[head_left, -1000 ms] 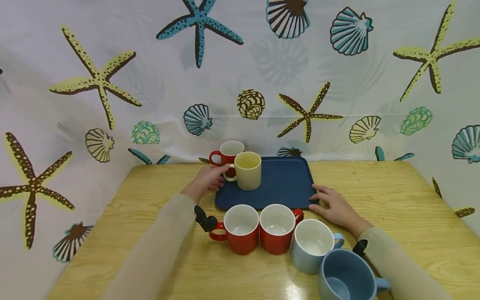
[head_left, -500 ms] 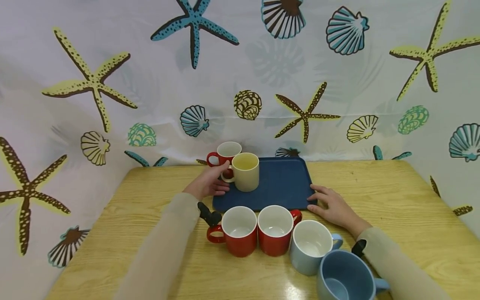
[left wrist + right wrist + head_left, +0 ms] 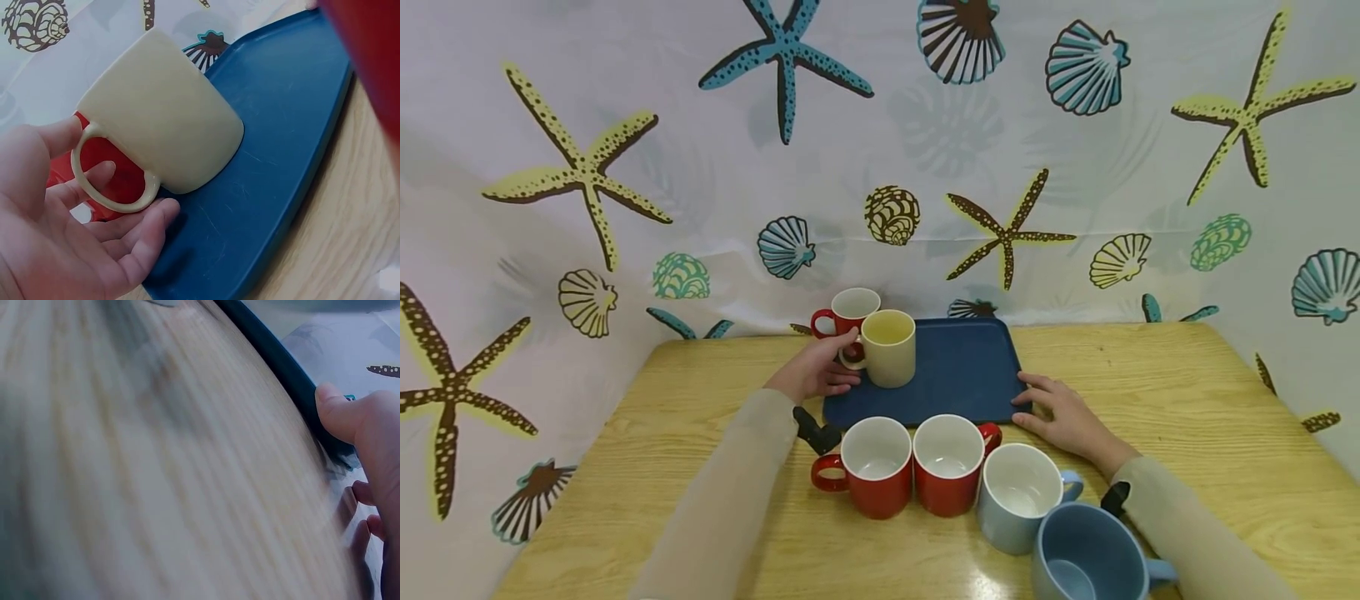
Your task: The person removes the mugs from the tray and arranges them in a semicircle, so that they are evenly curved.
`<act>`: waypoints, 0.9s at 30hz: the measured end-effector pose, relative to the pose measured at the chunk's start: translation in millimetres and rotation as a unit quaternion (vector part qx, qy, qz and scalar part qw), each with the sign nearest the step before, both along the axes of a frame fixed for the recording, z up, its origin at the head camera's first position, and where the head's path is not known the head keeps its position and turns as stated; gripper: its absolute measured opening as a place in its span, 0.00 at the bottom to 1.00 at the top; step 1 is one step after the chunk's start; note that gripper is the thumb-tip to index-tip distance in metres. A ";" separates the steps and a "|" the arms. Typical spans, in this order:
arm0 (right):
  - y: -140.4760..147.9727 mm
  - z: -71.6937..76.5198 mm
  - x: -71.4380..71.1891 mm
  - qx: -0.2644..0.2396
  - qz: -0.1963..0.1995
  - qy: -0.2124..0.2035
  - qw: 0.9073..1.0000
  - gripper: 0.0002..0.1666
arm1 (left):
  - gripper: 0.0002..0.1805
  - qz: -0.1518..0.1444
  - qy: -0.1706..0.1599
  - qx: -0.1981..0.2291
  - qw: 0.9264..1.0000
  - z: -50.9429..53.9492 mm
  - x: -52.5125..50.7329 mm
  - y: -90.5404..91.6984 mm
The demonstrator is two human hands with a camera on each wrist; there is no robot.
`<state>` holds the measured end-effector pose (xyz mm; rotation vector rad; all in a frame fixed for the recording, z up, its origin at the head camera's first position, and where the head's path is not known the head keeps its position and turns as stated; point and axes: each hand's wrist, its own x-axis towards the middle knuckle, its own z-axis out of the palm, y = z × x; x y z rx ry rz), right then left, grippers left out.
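Note:
My left hand [image 3: 812,368] is at the handle of a cream mug [image 3: 891,354], which stands on the left part of a blue tray [image 3: 966,367]. In the left wrist view the thumb lies by the handle top, and one fingertip [image 3: 105,172] shows through the loop; the fingers are loosely spread. Behind the cream mug is a red mug [image 3: 854,307] with a white inside, partly hidden. My right hand [image 3: 1063,417] rests at the tray's front right corner, its thumb [image 3: 337,412] on the rim and its other fingers relaxed alongside.
Before the tray stand two red mugs [image 3: 880,487] [image 3: 946,492], a light blue mug [image 3: 1009,525] and a darker blue mug [image 3: 1075,562] close to my right forearm. A patterned cloth [image 3: 850,167] hangs behind the wooden table [image 3: 700,375].
My left hand's fingers have loosened and spread at the cream mug's handle. The mug keeps its place on the tray, and my right hand stays at the corner. The head view has shifted slightly.

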<state>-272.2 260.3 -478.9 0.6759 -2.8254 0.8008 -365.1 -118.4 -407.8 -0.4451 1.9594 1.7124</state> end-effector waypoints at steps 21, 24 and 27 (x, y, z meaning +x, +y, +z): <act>-0.4 -0.5 -0.6 0.000 -0.006 -0.010 1.000 0.18 | 0.36 -0.017 0.016 0.059 0.998 -9.4 3.4 -2.4; -0.1 -1.7 -1.0 -0.004 -0.007 -0.011 1.000 0.18 | 0.31 -0.024 0.029 0.056 0.998 -10.5 4.3 -4.4; 0.4 -0.7 -0.7 -0.005 -0.005 -0.010 1.000 0.18 | 0.29 -0.032 0.038 0.055 0.997 -9.9 5.5 -6.7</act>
